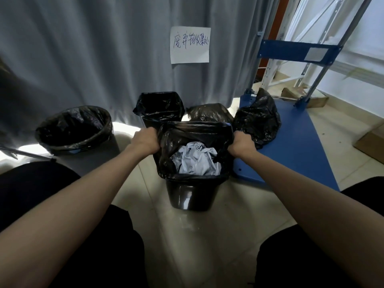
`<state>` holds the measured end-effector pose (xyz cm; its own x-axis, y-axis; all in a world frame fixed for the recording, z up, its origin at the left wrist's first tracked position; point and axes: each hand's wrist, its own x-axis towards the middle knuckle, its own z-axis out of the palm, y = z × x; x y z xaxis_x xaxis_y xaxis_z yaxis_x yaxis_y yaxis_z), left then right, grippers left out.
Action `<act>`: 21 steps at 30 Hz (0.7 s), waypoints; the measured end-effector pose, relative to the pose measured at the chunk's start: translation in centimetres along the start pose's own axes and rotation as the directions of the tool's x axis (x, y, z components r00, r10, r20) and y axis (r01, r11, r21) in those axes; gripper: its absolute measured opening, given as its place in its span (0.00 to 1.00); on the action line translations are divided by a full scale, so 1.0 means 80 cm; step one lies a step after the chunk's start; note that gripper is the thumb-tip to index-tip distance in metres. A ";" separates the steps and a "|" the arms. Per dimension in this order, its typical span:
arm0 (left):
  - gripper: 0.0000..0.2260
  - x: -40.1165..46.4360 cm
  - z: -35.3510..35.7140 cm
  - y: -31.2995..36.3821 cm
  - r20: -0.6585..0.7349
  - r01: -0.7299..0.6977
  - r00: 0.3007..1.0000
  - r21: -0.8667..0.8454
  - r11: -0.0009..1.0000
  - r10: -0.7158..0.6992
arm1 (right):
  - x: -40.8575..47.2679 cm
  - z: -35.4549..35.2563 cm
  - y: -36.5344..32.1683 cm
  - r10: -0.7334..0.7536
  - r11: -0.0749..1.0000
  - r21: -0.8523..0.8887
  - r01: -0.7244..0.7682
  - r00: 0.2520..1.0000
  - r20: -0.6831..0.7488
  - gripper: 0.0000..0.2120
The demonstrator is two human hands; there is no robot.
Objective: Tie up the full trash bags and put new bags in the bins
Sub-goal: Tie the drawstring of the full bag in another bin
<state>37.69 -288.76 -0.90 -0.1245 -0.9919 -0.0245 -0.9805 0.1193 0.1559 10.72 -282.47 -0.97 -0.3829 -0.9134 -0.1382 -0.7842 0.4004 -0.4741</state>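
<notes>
A black bin [190, 196] stands on the floor right in front of me, lined with a black trash bag [193, 133] that holds crumpled white paper [196, 160]. My left hand [145, 141] grips the bag's left edge and my right hand [242, 143] grips its right edge, both at rim height. The bag's far edge is stretched between my hands. Two other bins have black liners: a round one [73, 129] at the left and a square one [159, 107] behind. A tied full bag [257, 120] sits on a blue cart, and another bag [209, 112] lies behind the near bin.
The blue platform cart [295, 150] with its upright handle stands at the right, close to the near bin. A grey curtain [93, 48] with a handwritten paper sign [190, 45] hangs behind the bins. Cardboard [372, 142] lies at the far right. My dark-clad knees flank the tiled floor.
</notes>
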 end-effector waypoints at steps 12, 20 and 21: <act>0.05 -0.031 -0.025 0.003 0.156 -0.020 0.988 0.178 0.984 -0.008 | -0.022 -0.009 0.021 0.004 0.997 0.073 -0.005 1.000 0.022 0.12; 0.18 -0.037 -0.029 0.026 -0.191 -0.179 0.960 0.146 0.973 0.205 | -0.042 -0.011 0.007 -0.170 0.966 0.127 0.225 0.924 -0.342 0.12; 0.17 -0.039 -0.026 0.030 -0.173 -0.257 0.945 0.140 0.956 0.279 | -0.047 -0.010 0.004 -0.295 0.948 0.020 0.317 0.901 -0.318 0.10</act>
<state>36.01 -285.47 1.61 -0.3649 -0.9112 0.1914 -0.9270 0.3747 0.0169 11.52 -278.87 0.06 -0.2691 -0.9178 0.2920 -0.8553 0.0883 -0.5106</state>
